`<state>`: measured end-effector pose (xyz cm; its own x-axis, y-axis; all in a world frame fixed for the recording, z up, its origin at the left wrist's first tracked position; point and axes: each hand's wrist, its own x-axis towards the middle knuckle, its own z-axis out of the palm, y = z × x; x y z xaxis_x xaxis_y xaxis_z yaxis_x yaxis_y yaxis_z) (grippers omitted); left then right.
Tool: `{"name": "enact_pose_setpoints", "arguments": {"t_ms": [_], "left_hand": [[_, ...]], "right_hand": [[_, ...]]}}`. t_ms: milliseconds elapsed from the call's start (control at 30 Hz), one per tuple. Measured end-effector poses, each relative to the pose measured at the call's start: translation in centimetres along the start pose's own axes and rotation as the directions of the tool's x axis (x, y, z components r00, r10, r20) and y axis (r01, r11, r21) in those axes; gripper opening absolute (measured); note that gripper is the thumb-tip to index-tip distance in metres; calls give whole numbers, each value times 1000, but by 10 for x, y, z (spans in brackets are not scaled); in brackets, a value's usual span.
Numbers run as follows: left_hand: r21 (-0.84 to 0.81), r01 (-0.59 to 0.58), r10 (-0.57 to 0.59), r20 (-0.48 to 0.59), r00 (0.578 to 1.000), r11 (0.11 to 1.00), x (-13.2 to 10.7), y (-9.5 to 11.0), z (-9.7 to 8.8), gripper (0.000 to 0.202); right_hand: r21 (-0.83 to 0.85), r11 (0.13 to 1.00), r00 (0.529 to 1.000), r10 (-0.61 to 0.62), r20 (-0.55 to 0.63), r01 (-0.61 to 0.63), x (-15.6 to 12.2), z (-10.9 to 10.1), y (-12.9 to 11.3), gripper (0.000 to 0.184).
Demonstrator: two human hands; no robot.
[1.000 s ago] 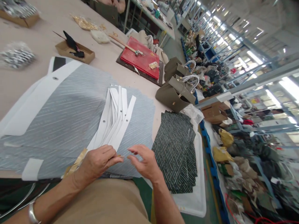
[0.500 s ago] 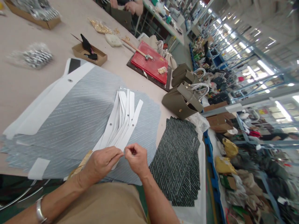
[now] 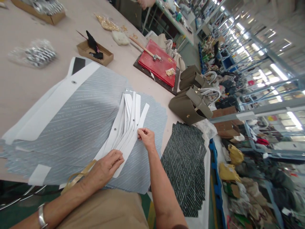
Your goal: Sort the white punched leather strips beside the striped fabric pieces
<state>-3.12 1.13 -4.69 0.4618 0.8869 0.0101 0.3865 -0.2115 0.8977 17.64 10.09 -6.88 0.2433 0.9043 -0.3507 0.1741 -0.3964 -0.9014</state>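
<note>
My left hand [image 3: 106,168] rests over the lower part of a fanned bunch of white strips [image 3: 127,122], its fingers curled and thumb close to the forefinger. What it may hold is hidden. At the right edge of the outermost white strip [image 3: 133,142], my right hand [image 3: 146,138] is closed, fingertips touching the strip just below a small round metal fitting [image 3: 137,125]. I cannot make out anything small in its pinch. The strips lie on grey-blue lining sheets printed with pale lines [image 3: 157,117]. A large lining piece [image 3: 88,101] with a white band and metal fitting spreads to the left.
Black striped sheets [image 3: 184,165] are stacked at right. Beyond stand olive handbags [image 3: 188,106] and a red slab [image 3: 154,63] bearing a hammer [image 3: 145,50]. A small cardboard tray [image 3: 107,58] and a bag of metal parts [image 3: 40,55] lie farther back. A co-worker's hand [image 3: 145,3] shows at top.
My hands have parted. The right has moved up and away to the metal fitting on the outer strip; the left stays low over the strips. The view has shifted slightly.
</note>
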Motion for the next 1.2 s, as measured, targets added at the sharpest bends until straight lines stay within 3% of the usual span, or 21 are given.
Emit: {"name": "enact_pose_setpoints", "arguments": {"t_ms": [100,200,333,433,600,700,800,900,1000,1100,1200], "left_hand": [[24,6,-6,-15,1000,1000,2,1,-1,27],[44,1,0,-15,1000,999,2,1,-1,28],[62,-4,4,0,1000,998,0,1,0,29],[42,10,-12,46,999,999,-3,5,2,28],[76,-2,-6,107,994,997,-4,17,3,27],[114,-45,30,128,991,993,-4,22,5,27],[89,-48,40,84,996,995,-6,24,5,27],[36,-47,45,60,997,998,-11,25,4,27],[34,-70,69,18,997,997,-14,26,2,32],[82,-128,132,-40,990,988,-14,26,1,39],[152,-219,232,-74,970,964,-11,28,1,43]], "right_hand": [[-133,991,1000,17,8,-15,5,-1,1,22],[-223,969,994,105,-28,-108,12,-9,5,46],[-139,959,968,240,-75,-249,10,-15,9,59],[-157,973,986,162,-45,-167,-5,-9,7,66],[-455,889,999,-50,-7,42,-28,4,-1,94],[-405,914,999,-19,38,33,-27,2,2,94],[-233,972,994,46,100,-22,-23,-11,12,77],[-71,997,999,-11,48,14,-27,-39,22,54],[-9,997,988,-76,-136,76,-41,-87,31,49],[-106,994,913,-73,-401,33,-63,-155,37,52],[-250,961,818,-48,-573,-119,-91,-225,40,58]]}}
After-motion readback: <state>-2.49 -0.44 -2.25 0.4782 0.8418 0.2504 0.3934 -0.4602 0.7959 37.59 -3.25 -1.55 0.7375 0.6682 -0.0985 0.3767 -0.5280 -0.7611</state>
